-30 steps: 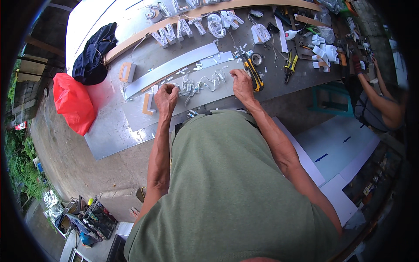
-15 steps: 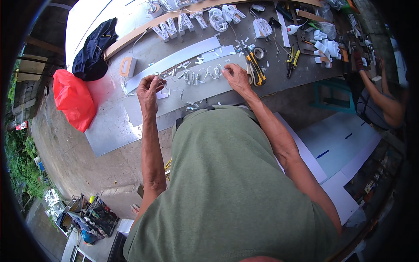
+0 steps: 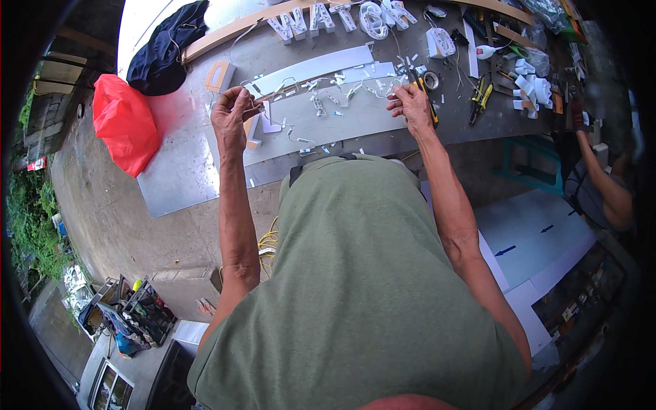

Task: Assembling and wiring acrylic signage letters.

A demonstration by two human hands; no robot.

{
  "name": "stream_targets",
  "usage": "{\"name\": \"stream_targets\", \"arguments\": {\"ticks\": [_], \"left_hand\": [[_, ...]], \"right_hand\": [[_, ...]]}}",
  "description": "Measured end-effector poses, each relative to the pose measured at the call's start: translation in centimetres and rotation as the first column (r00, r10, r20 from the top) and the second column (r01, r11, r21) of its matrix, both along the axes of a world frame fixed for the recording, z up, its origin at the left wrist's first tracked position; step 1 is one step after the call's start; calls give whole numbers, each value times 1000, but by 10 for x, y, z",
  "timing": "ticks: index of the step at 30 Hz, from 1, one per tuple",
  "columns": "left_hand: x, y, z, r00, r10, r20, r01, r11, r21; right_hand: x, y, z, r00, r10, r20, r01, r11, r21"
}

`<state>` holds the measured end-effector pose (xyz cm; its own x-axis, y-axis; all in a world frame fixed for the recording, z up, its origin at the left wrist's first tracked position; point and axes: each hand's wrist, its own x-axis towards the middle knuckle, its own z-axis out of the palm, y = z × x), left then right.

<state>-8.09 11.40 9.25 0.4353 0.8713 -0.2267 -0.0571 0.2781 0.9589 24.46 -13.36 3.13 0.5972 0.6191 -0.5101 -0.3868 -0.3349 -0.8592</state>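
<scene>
A string of small white LED modules on thin wire [image 3: 318,102] lies in loose bends across a grey sheet [image 3: 307,133] on the table. My left hand [image 3: 232,117] is closed in a pinch on its left end, with a bit of wire showing at the fingertips. At the right end, my right hand [image 3: 412,108] has curled fingers, seemingly around the wire; the exact grip is hard to see. Beneath that hand lies a yellow-and-black cutter [image 3: 433,117], partly covered. Just beside my left hand stands a small white block with an orange-brown side [image 3: 253,131].
White channel letters [image 3: 324,19] stand along the far side by a brown strip. A tape roll [image 3: 431,80], yellow-handled pliers [image 3: 481,102] and white offcuts [image 3: 533,89] lie to the right. A red bag [image 3: 124,123] and dark cloth [image 3: 167,51] are left. Another person [image 3: 601,171] works at far right.
My hands have moved farther apart, and the LED string is drawn out wider between them. My right hand now covers part of the cutter. The whole view has shifted slightly.
</scene>
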Motion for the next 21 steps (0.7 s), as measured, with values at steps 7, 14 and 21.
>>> {"name": "stream_targets", "arguments": {"ticks": [7, 14, 21], "left_hand": [[12, 3, 0, 999, 6, -50, -8, 1000, -31], [33, -6, -17, 850, 108, -516, 124, 910, 395], [39, -48, 0, 739, -160, -654, 547, 709, 445]], "right_hand": [[-38, 14, 38, 692, 221, 688, -148, 975, -165], [-105, 43, 32, 176, 709, 683, -869, 438, -230], [-139, 66, -21, -247, 494, 834, -890, 225, -397]]}}
